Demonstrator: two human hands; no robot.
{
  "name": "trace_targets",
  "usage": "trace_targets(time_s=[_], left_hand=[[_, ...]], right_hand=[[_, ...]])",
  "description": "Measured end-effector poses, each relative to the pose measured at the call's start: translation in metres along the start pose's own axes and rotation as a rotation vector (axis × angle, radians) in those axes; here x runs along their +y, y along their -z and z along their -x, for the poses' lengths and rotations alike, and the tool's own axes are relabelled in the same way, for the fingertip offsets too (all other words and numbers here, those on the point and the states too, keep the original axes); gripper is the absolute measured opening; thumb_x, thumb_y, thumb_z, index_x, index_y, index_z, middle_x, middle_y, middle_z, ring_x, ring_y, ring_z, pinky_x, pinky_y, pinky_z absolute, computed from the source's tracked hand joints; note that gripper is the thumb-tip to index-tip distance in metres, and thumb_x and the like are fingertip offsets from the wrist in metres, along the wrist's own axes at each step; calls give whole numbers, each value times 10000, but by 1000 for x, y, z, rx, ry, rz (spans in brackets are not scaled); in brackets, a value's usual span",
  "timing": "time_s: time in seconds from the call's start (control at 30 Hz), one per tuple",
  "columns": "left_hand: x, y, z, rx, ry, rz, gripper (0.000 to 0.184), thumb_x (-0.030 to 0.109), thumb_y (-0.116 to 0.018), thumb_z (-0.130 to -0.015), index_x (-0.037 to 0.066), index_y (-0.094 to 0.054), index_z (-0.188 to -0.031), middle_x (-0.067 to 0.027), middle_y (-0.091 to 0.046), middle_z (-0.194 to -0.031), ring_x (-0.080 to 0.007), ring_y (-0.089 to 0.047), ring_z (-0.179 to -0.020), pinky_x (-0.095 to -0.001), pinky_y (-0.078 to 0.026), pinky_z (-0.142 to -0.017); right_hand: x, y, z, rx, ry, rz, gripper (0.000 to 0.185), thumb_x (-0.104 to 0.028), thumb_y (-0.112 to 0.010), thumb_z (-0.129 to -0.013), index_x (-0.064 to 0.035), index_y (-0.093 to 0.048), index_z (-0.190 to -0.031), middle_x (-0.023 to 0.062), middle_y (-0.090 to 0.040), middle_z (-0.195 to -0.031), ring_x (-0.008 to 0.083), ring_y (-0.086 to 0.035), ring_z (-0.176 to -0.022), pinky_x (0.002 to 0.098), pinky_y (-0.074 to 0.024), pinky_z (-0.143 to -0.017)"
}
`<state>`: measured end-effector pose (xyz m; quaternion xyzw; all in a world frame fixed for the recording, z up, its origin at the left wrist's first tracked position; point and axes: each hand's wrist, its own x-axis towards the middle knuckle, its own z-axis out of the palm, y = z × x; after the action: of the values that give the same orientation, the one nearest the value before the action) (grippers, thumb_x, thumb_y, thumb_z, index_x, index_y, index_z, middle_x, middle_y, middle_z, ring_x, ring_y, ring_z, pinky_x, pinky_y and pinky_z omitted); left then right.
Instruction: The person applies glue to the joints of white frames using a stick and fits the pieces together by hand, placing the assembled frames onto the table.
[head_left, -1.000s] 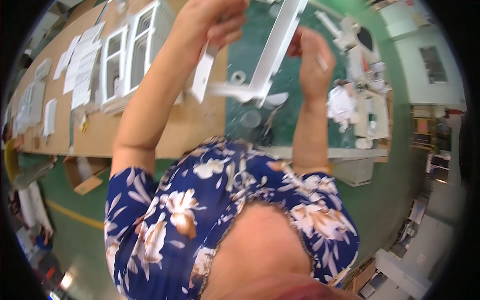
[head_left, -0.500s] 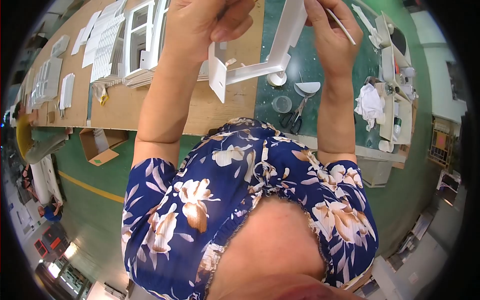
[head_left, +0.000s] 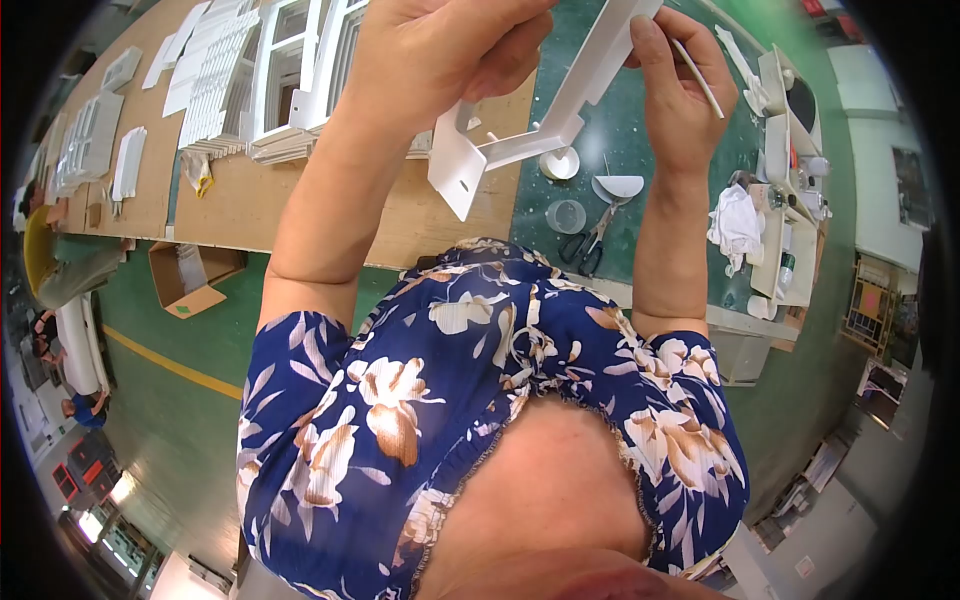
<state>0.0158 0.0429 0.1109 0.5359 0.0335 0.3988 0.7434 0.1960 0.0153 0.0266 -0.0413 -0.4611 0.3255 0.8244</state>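
- Compared with the earlier frame, the left hand [head_left: 450, 55] has come a little closer to the right hand, and the end plate it carries sits farther right.
- Left of the left fingers, some way off, a stack of white strips [head_left: 218, 90] stands on the table. A wide swing that way could knock it, though it looks well apart.
- The left fingers are curled narrow on the near end of the white frame piece [head_left: 600, 62]; their exact contact is hidden. If that grip is loose, the slotted plate hanging below them could twist or slip.
- The white frame piece spans both hands, raised above the table. Uneven pulling might bend its thin bars or strain the corner between them.
- Below and between the two sets of fingers lie a white round dish [head_left: 560, 163], a clear cup [head_left: 565, 217] and scissors [head_left: 598, 235]. A dropped piece could tip the cup or get scratched on the blades.
- The right thumb and forefinger pinch the long bar's edge. A thin white stick [head_left: 698, 78] lodges between the fingers of the right hand [head_left: 680, 105], so regripping could let it fall or scrape the bar.
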Motion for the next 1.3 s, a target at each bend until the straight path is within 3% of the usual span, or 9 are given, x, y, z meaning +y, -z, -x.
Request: trace_targets(time_s=[0.1,0.17,0.5,0.53,0.63,0.67,0.7,1.23,1.3], left_hand=[[3,-3,-1,30,13,-42,463,112,-497,-934,48,-335,-1362,11,-421,-616,-48,-324,-358,-191,-255,-343],[0,0,-2,38,-4,-54,478,139,-515,-931,45,-332,-1362,17,-416,-623,-41,-319,-361,-187,-247,-338],[-26,27,-2,72,-141,10,633,277,-564,-928,25,-233,-1405,-1,-422,-696,-42,-276,-329,-180,-245,-300],[-45,31,-15,-195,-328,623,631,260,-560,-929,20,-224,-1407,-6,-426,-699,-42,-277,-325,-182,-244,-298],[-51,34,-1,-290,-375,840,559,192,-528,-929,1,-264,-1383,-9,-430,-693,-33,-298,-329,-183,-252,-310],[-46,36,4,-226,-366,748,536,170,-517,-929,-6,-278,-1376,-10,-431,-691,-29,-305,-330,-184,-255,-314],[-27,48,17,-83,-199,21,474,152,-487,-936,11,-324,-1358,-1,-422,-695,-20,-315,-342,-177,-277,-337],[-25,43,26,-76,-216,4,399,68,-397,-940,3,-350,-1331,-9,-374,-627,-32,-277,-332,-182,-257,-333],[-26,42,25,-10,-187,-68,556,148,-519,-920,-34,-254,-1374,-12,-426,-666,-42,-350,-319,-187,-300,-330]], right_hand=[[-12,-8,-1,-19,26,-26,129,-81,-601,-895,10,-603,-986,9,-618,-798,59,-564,-658,183,-470,-612],[-46,-22,1,125,-261,1032,185,-115,-571,-918,15,-594,-1046,32,-632,-822,70,-584,-683,186,-480,-632],[-90,44,75,326,-452,1178,346,-254,-414,-988,16,-610,-1079,66,-631,-783,103,-564,-666,229,-474,-637],[-92,56,89,364,-544,1176,292,-203,-432,-975,9,-593,-1094,68,-636,-801,96,-556,-674,225,-468,-641],[-87,92,139,379,-725,1257,211,-190,-491,-947,0,-577,-976,74,-656,-797,98,-584,-654,233,-476,-606],[-83,99,151,393,-739,1262,211,-190,-491,-947,0,-577,-976,74,-656,-797,98,-584,-654,233,-476,-606],[-76,105,162,413,-820,1324,193,-189,-497,-930,-15,-580,-946,78,-667,-771,109,-608,-640,249,-483,-595],[-27,173,237,263,-925,1532,196,-229,-527,-916,-45,-596,-922,40,-685,-756,116,-620,-591,257,-491,-575],[-32,167,231,279,-922,1519,195,-228,-531,-913,-45,-596,-922,39,-685,-756,115,-618,-592,256,-491,-578]])
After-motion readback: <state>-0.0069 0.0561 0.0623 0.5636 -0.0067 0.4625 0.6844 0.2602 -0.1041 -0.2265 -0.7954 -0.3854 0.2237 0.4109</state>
